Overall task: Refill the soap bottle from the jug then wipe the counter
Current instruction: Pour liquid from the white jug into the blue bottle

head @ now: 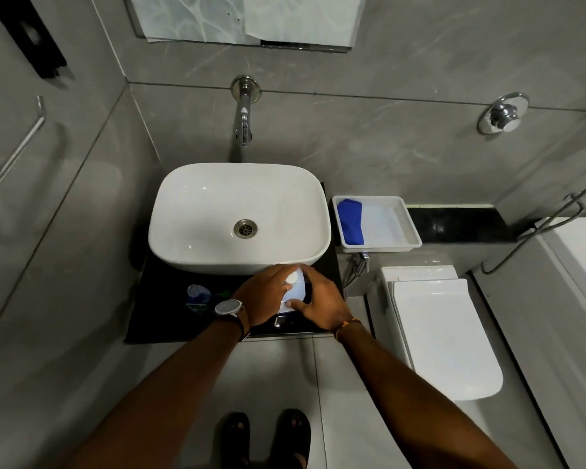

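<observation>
Your left hand [268,294] and right hand [320,299] were clamped together around a white container [295,291] on the black counter [156,319], just before the sink [197,211].

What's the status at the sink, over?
Left hand and right hand both on white jug, front of counter. Small bottle beside, left. Blue cloth in tray.
</observation>
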